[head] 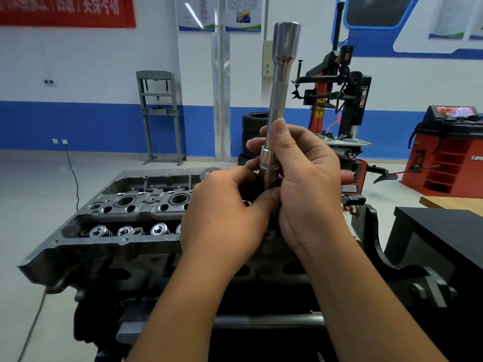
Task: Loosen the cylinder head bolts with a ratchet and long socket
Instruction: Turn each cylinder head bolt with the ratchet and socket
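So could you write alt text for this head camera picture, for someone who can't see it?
Two bare hands hold a long chrome socket upright above an engine's cylinder head: the right hand grips its lower shaft while the left hand pinches at its base. Behind stand a workshop wall and a red tyre machine.

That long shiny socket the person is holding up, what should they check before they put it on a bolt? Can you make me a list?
1. Long socket held firmly: ok, the right hand wraps its lower part and it points upward.
2. Left hand helping at the socket's bottom end: ok, its fingers are curled there.
3. Ratchet joined to the socket: cannot tell, the hands hide the bottom end.
4. Cylinder head open and reachable: ok, it lies uncovered below the hands.
5. Socket lined up over a bolt: not ok, it is lifted above the head.
6. Which bolt comes first: cannot tell.
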A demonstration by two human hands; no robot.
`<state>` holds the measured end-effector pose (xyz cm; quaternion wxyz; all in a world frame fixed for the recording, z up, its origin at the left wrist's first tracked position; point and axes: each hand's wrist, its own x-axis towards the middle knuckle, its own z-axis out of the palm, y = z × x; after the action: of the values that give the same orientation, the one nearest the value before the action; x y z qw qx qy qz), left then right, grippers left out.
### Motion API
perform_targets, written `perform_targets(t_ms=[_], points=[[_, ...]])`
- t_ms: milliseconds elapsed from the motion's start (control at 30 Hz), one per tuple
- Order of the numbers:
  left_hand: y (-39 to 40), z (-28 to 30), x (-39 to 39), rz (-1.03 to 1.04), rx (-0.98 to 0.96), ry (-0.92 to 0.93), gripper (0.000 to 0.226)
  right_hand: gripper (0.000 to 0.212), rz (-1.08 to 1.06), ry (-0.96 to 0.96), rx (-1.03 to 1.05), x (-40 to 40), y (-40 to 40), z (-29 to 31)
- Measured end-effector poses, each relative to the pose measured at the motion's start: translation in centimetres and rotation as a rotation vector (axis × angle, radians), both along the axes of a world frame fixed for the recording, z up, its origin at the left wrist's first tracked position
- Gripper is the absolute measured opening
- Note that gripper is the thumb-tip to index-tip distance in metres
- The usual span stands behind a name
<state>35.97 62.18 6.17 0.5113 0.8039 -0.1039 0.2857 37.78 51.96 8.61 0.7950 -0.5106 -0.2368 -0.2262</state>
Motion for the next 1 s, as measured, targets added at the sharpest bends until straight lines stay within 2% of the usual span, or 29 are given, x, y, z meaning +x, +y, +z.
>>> perform_targets(t_ms=[100, 267, 367, 467, 533, 733, 867, 1000], points=[[-0.02, -0.12, 0.11, 0.032, 0.014, -0.013, 0.023, 0.013, -0.059, -0.027, 0.003, 0.04, -0.04, -0.02], [0.08, 0.46, -0.18, -0.123, 0.024, 0.042, 0.034, 0.023, -0.004, -0.009, 0.011, 0.12, -0.04, -0.12], [0.18, 0.18, -0.11, -0.076, 0.01, 0.024, 0.03, 0.02, 0.015, -0.002, 0.004, -0.01, -0.02, -0.01], [0.08, -0.13, 0.06, 0.022, 0.012, -0.021, 0.018, 0.011, -0.042, -0.03, -0.001, -0.02, -0.02, 0.02], [0.02, -0.13, 0.06, 0.031, 0.023, -0.028, 0.016, 0.012, -0.084, -0.051, -0.017, 0.0, 0.0, -0.01], [0.3, 0.54, -0.24, -0.156, 0.048, 0.033, 0.032, 0.022, -0.065, -0.029, -0.001, 0.27, -0.06, -0.12], [0.07, 0.2, -0.06, -0.049, 0.006, 0.015, 0.034, 0.024, 0.008, 0.02, 0.011, 0.08, -0.01, 0.06], [0.04, -0.13, 0.12, 0.032, 0.011, -0.016, 0.021, 0.017, -0.05, -0.004, 0.007, 0.0, -0.06, 0.0]])
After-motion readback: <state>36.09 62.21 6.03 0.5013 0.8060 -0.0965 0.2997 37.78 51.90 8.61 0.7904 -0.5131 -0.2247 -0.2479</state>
